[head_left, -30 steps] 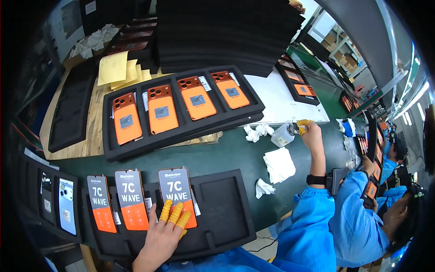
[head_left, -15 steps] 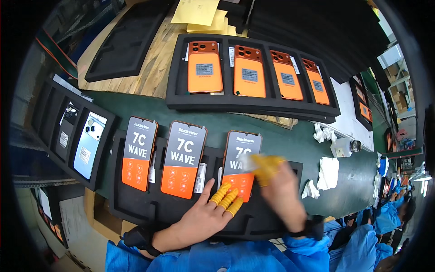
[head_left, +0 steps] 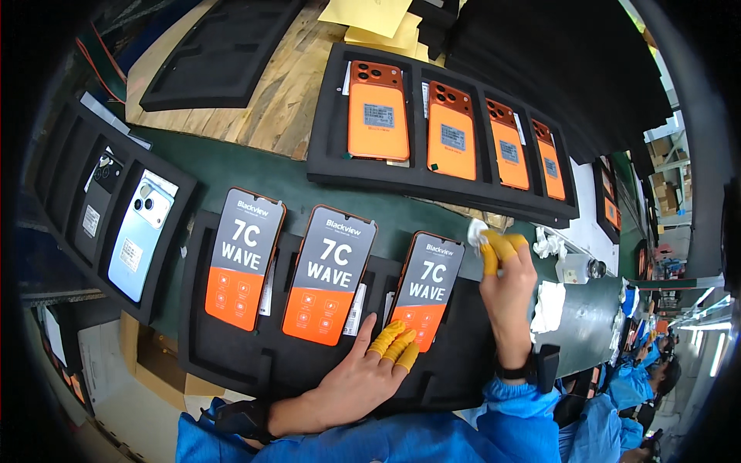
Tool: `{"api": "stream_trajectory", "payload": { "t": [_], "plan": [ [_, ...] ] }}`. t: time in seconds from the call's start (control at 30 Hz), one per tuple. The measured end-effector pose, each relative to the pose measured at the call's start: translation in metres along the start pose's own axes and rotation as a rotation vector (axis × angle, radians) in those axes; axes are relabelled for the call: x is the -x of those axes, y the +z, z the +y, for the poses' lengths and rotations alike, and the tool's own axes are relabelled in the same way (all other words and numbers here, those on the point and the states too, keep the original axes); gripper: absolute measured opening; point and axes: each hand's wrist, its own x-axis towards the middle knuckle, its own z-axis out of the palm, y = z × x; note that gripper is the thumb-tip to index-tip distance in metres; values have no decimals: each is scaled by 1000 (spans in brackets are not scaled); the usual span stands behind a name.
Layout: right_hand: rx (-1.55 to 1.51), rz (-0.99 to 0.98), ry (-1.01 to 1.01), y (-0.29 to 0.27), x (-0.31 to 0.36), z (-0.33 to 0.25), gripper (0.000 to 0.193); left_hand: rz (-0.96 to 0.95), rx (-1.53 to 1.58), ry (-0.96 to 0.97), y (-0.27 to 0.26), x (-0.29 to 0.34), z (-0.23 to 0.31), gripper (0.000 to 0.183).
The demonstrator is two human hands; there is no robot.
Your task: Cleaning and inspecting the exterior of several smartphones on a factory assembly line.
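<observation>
My left hand (head_left: pixel 356 386) lies with its fingers extended on the lower end of an orange-edged smartphone (head_left: pixel 429 279). Yellow finger cots cover several of its fingers. To the right of that phone, my right hand (head_left: pixel 509 289), also in yellow finger cots, pinches a crumpled white wipe (head_left: pixel 476 230); wipe and phone are apart. The phone rests on a black foam tray (head_left: pixel 467 339), tilted a little. On the same tray lie a middle phone (head_left: pixel 330 270) and a left phone (head_left: pixel 245 258), all three with grey-and-orange printed film on their fronts.
Behind, another foam tray (head_left: pixel 328 147) holds several orange phones, backs up. A tilted tray (head_left: pixel 93 251) at left carries a light-blue phone (head_left: pixel 144 235) and a dark one (head_left: pixel 96 197). At right are a clear bottle (head_left: pixel 575 268) and used wipes (head_left: pixel 548 306). Yellow paper (head_left: pixel 367 14) lies at the back.
My right hand has moved from over the right phone's screen to beside its upper right, still holding the wipe. My left hand stays on the phone's lower end. The view has shifted slightly.
</observation>
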Motion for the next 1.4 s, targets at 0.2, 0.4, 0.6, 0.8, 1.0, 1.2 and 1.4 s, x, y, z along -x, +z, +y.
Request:
{"api": "stream_trajectory", "payload": {
  "t": [0.2,0.4,0.6,0.8,1.0,1.2,1.4],
  "plan": [
    [-74,-29,-14,11,20,-30,26,23,-28,10,-4,0,2,36],
    [-102,-64,-67,22,-2,-37,29,66,-76,11,1,-3,2,34],
    [-90,-99,-97,17,13,-12,34,83,-125,0,3,-5,0,33],
    [-74,-181,-239,24,-9,-46,29,26,-103,-12,-6,-1,4,32],
    [-115,-125,-180,24,2,-29,28,101,-75,5,0,-3,5,36],
    [-290,-310,-433,7,40,-35,45,23,-116,20,2,-3,2,31],
    [-170,-115,-315,35,-17,-37,30,92,-105,1,-3,-3,4,33]
  ]
}}
